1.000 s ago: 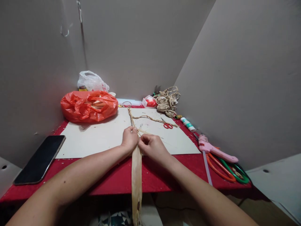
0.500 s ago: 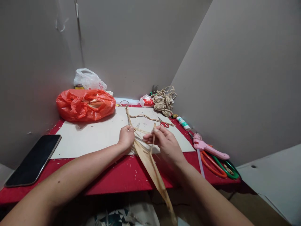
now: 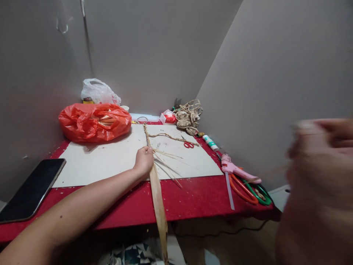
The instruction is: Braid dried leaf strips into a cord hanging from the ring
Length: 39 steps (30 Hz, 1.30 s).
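Note:
My left hand (image 3: pixel 144 162) is closed around the lower end of a braided straw-coloured cord (image 3: pixel 147 135) at the front of the white board. A wide dried husk leaf (image 3: pixel 156 200) hangs from this grip over the table's front edge. Several thin loose strands (image 3: pixel 168 170) fan out to the right of my fist. At the right edge, close to the camera, is my right hand (image 3: pixel 320 176), blurred, fingers curled in and thumb on top. A faint pale streak reaches left from it, like a thin strip of the leaf.
The white board (image 3: pixel 110 165) lies on a red cloth (image 3: pixel 190 200). Around it are a red plastic bag (image 3: pixel 95 123), a phone (image 3: pixel 31 189), red-handled scissors (image 3: pixel 189 144), coiled braided cord (image 3: pixel 187 117), a white-and-green bottle (image 3: pixel 210 143) and a pink glue gun (image 3: pixel 238 171).
My right hand has swung far right and toward the camera, away from the leaf. The leaf now hangs straighter and looks narrower. My left hand keeps its grip on the cord.

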Available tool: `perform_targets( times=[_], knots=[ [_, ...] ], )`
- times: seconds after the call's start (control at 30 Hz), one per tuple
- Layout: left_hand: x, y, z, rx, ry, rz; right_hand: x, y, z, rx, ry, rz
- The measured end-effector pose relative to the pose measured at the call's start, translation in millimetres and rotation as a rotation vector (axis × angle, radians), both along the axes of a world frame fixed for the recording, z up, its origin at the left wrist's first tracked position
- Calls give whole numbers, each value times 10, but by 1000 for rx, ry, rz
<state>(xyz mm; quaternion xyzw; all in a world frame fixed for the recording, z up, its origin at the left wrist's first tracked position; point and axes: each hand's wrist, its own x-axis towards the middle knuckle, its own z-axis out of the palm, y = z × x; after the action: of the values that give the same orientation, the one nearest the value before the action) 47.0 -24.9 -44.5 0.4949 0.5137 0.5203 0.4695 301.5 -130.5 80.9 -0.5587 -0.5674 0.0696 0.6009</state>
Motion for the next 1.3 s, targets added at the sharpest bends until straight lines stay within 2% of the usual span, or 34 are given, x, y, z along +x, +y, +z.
perform_targets(
  times=[0.03,0.07,0.1,0.13,0.2,0.3,0.37,0.47,0.57,0.7,0.93,1.1,1.3],
  knots=[
    [-1,-3,8,-1,0,-1,-193,14,-78,61,-40,-125],
    [-4,-9,21,0,-1,-2,-416,45,-181,-16,-112,-79],
    [-7,-18,38,3,-3,-1,-648,89,-302,-141,-158,80],
    [-11,-28,59,6,-5,1,-871,143,-435,-310,-204,300],
    [-19,-54,108,1,-16,-4,-1230,258,-702,-524,-212,525],
    [-23,-91,170,-45,-68,-33,-1465,391,-987,-639,-123,651],
    [-18,-100,182,-75,-120,-55,-1463,435,-1061,-654,-41,676],
    [-6,-75,141,-60,-156,-50,-1386,446,-1055,-649,18,630],
    [2,-26,69,-5,-95,6,-1346,437,-1030,-645,4,569],
    [1,9,17,49,6,33,-1366,449,-1031,-647,-7,620],
    [-6,-6,33,106,99,19,-1413,489,-990,-613,78,603],
    [-5,-4,23,114,106,22,-1440,504,-1006,-543,-42,544],
    [10,-28,10,114,29,-30,-1505,489,-989,-425,-348,428]
  ],
)
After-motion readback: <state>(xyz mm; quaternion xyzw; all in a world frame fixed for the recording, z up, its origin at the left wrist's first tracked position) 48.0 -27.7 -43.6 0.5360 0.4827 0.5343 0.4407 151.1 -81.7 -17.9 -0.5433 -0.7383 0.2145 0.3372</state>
